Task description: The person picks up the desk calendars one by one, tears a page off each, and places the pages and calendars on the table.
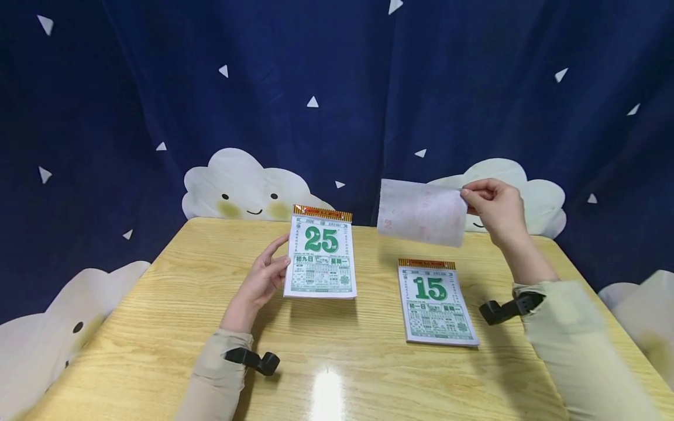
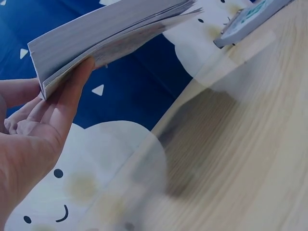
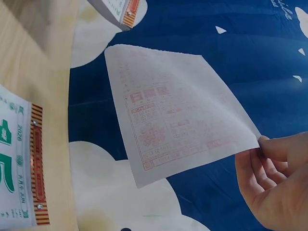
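Observation:
My left hand [image 1: 265,275] grips the left edge of a thick tear-off calendar [image 1: 320,257] showing a green 25, held up off the table. In the left wrist view the page block [image 2: 110,38] is seen edge-on, with fingers behind it. Between thumb and fingertips my right hand [image 1: 495,207] pinches one corner of a loose calendar page [image 1: 421,213], which hangs in the air; faint reddish print shows through it in the right wrist view. Below that page, a second tear-off calendar [image 1: 437,304] with a green 15 lies flat on the table.
The wooden table [image 1: 158,327] runs back to a dark blue curtain [image 1: 337,105] with white triangles and smiling clouds. Each sleeved wrist carries a black strap-on camera, the left one [image 1: 253,361] and the right one [image 1: 511,307].

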`<state>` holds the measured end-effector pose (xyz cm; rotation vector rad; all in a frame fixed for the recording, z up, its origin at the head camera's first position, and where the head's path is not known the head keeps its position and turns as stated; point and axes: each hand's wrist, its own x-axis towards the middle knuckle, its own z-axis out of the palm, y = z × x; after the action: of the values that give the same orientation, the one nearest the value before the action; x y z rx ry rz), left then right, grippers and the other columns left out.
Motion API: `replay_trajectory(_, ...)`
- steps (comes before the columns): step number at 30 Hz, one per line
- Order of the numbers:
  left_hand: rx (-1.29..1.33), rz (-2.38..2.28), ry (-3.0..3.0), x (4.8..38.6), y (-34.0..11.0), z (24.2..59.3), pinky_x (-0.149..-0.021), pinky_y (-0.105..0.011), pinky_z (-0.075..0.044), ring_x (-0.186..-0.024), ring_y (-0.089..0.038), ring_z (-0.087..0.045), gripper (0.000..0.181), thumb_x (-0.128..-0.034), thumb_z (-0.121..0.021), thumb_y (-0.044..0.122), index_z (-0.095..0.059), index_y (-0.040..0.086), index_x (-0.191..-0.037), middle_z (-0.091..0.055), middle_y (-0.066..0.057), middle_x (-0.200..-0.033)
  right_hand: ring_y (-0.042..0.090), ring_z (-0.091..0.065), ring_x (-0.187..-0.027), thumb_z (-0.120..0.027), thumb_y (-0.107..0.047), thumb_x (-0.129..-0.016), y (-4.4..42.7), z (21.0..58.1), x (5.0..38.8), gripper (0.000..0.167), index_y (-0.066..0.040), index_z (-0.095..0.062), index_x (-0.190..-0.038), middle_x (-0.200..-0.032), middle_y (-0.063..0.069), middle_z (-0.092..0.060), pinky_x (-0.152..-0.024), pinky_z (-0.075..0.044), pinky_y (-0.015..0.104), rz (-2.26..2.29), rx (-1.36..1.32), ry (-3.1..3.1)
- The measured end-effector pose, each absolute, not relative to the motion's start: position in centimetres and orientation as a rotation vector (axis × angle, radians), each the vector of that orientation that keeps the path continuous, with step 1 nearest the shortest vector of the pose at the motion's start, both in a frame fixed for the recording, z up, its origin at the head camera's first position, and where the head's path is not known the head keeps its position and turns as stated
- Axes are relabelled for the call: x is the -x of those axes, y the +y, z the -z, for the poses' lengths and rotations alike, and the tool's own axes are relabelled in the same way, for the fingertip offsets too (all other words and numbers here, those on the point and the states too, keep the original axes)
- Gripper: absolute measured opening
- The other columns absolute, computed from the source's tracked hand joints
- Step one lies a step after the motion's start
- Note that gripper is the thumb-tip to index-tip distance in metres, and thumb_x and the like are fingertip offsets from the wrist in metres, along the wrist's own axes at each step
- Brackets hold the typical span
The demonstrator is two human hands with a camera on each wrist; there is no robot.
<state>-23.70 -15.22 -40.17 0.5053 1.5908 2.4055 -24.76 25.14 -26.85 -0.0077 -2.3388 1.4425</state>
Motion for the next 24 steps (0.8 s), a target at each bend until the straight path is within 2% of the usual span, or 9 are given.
replay_trajectory(8, -0.406, -2.388, 1.636, 23.6, -16.3, 40.7, -0.061, -0.024, -0.054, -0.067, -0.013, -0.066, 0.058, -0.0926, -0.035, -0.005, -0.011, 0.003, -0.145, -0.070, -0.001, -0.087, -0.002, -0.058, -0.063, -0.057, -0.021, -0.089, 23.4, 28.1, 24.6, 0.025, 0.000, -0.060, -0.102, -0.069, -0.017, -0.060, -0.061, -0.051, 0.014, -1.379, 0.010, -2.380)
replay_trajectory(11, -0.387, -2.387, 1.648, 23.3, -16.7, 40.9, -0.061, -0.024, -0.054, -0.067, -0.013, -0.066, 0.057, -0.0926, -0.035, -0.005, -0.013, 0.003, -0.145, -0.070, -0.001, -0.085, -0.001, -0.058, -0.062, -0.058, -0.022, -0.088, 22.6, 28.7, 24.5, 0.024, -0.001, -0.062, -0.099, -0.072, -0.007, -0.064, -0.059, -0.051, 0.015, -1.321, -0.001, -2.391)
replay_trajectory(16, -0.328, -2.385, 1.681, 22.8, -17.7, 41.3, -0.061, -0.023, -0.053, -0.067, -0.012, -0.065, 0.057, -0.0927, -0.037, -0.003, -0.014, 0.003, -0.144, -0.070, 0.000, -0.086, 0.009, -0.061, -0.064, -0.058, -0.022, -0.088, 21.0, 29.7, 24.6, 0.021, -0.004, -0.064, -0.097, -0.083, 0.010, -0.067, -0.058, -0.050, 0.015, -1.155, -0.021, -2.429)
replay_trajectory(19, -0.288, -2.382, 1.697, 22.7, -18.2, 41.5, -0.061, -0.022, -0.053, -0.068, -0.011, -0.065, 0.057, -0.0932, -0.038, -0.002, -0.013, 0.003, -0.145, -0.070, 0.001, -0.086, 0.011, -0.060, -0.064, -0.058, -0.020, -0.087, 20.2, 30.2, 24.7, 0.018, -0.005, -0.065, -0.095, -0.082, 0.010, -0.067, -0.056, -0.047, 0.015, -1.081, -0.051, -2.414)
replay_trajectory(24, -0.230, -2.372, 1.731, 22.5, -18.9, 41.6, -0.060, -0.022, -0.053, -0.068, -0.011, -0.065, 0.057, -0.0936, -0.039, 0.000, -0.014, 0.004, -0.145, -0.069, 0.002, -0.087, 0.016, -0.058, -0.065, -0.059, -0.016, -0.087, 18.9, 30.7, 24.4, 0.014, -0.005, -0.065, -0.091, -0.078, 0.010, -0.067, -0.057, -0.044, 0.020, -0.988, -0.113, -2.341)
